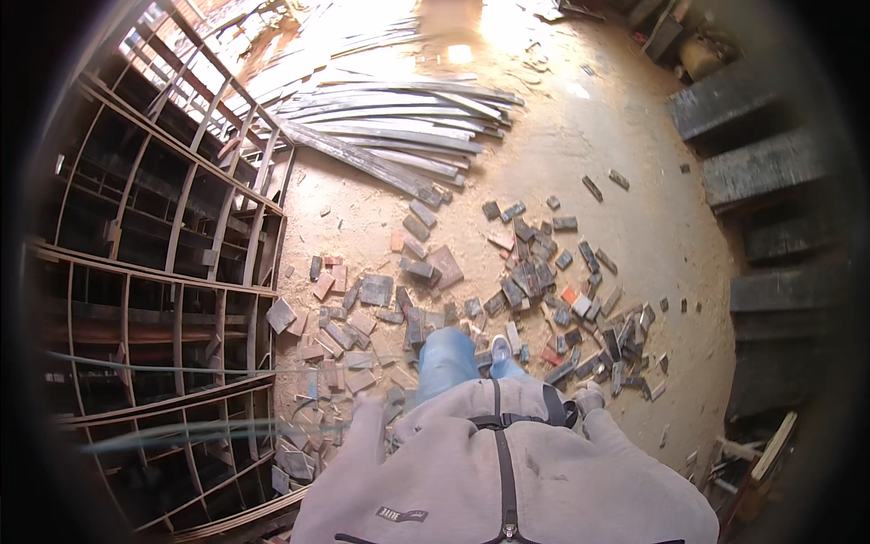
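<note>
Brown timber lattice rack (177, 272), left side. Loose brown and grey rectangular wood blocks (360, 380), left of centre. Left hand (368, 400), near them, grip indeterminable. Long grey wooden planks (390, 122), piled upper centre. Dark rectangular wood blocks (527, 279), heaped centre to right. Right hand (590, 397), lower right of centre, near heap, grip indeterminable. Dark rectangular stacks (761, 177), right edge.

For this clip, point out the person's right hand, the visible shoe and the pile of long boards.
Right hand (590, 396): head view, middle of the hand.
Shoe (501, 349): head view, its top.
Pile of long boards (391, 127): head view, around its middle.
</note>
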Motion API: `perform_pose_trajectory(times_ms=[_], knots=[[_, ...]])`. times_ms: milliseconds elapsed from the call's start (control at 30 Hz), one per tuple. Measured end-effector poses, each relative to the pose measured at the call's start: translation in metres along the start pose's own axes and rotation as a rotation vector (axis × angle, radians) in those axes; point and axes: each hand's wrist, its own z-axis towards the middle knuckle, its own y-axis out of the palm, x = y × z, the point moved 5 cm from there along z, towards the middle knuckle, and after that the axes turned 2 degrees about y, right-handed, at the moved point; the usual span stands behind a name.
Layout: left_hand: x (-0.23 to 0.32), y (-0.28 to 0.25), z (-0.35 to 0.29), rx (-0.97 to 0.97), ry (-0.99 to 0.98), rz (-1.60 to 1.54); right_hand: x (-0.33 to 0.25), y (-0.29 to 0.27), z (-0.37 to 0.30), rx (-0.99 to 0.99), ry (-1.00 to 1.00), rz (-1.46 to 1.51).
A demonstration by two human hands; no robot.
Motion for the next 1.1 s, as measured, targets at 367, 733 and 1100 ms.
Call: perform_pose_trajectory(times_ms=[367,733,1100], knots=[[0.282,0.052,0.186,-0.483,-0.103,-0.313,-0.667,0.144,0.362,-0.059,-0.574,-0.288],[0.835,-0.354,0.666,0.042,0.307,-0.720,-0.978,0.296,0.534,-0.262,-0.074,-0.862],[0.999,-0.578,0.932,-0.266,-0.148,-0.826,-1.579,0.589,0.760,-0.559,-0.744,-1.661]])
